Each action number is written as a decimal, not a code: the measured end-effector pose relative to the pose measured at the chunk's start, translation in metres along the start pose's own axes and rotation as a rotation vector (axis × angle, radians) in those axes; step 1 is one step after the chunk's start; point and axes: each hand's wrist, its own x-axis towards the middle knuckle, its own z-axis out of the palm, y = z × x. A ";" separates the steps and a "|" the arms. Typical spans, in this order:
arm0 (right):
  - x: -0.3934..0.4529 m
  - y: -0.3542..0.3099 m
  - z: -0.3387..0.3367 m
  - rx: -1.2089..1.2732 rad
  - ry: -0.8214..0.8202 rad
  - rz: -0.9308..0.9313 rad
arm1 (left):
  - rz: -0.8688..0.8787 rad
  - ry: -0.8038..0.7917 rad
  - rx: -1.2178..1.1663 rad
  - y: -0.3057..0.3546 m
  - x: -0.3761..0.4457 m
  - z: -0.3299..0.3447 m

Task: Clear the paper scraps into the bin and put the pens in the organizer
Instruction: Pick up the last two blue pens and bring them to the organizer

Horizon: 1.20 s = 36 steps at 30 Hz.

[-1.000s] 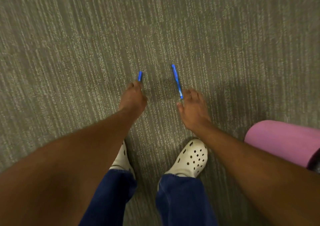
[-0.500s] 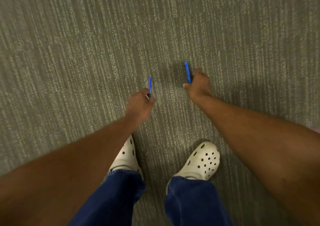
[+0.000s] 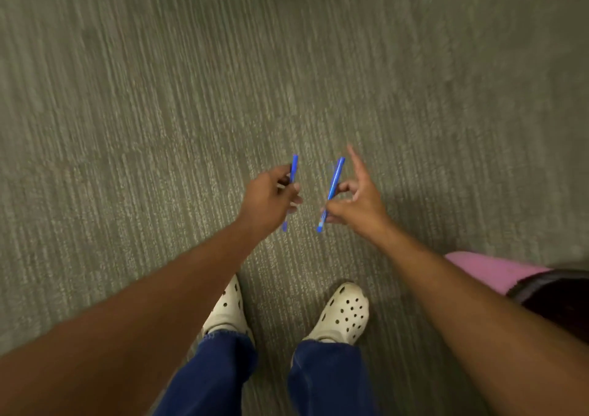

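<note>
Left hand (image 3: 271, 200): fingers curled round a blue pen (image 3: 293, 173), held above grey carpet (image 3: 159, 112). Right hand (image 3: 357, 203): second blue pen (image 3: 334, 181) pinched between thumb and fingers, one finger extended, close beside the first. Below: two white clogs (image 3: 342, 315); pink object (image 3: 487, 272) at right edge.
</note>
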 end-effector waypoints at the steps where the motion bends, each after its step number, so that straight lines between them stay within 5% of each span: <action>1: -0.018 -0.018 -0.010 0.044 0.002 -0.009 | 0.005 -0.012 -0.030 0.022 -0.012 0.000; 8: -0.147 -0.140 -0.085 0.214 0.023 -0.154 | 0.084 -0.169 -0.037 0.190 -0.122 0.012; 19: -0.410 -0.315 -0.234 0.174 0.434 -0.393 | 0.404 -0.307 0.048 0.457 -0.312 0.072; 27: -0.571 -0.350 -0.260 0.208 0.794 -0.417 | 0.650 -0.660 0.179 0.533 -0.424 0.121; 36: -0.693 -0.329 -0.262 0.278 1.079 -0.414 | 0.800 -0.946 0.304 0.544 -0.521 0.182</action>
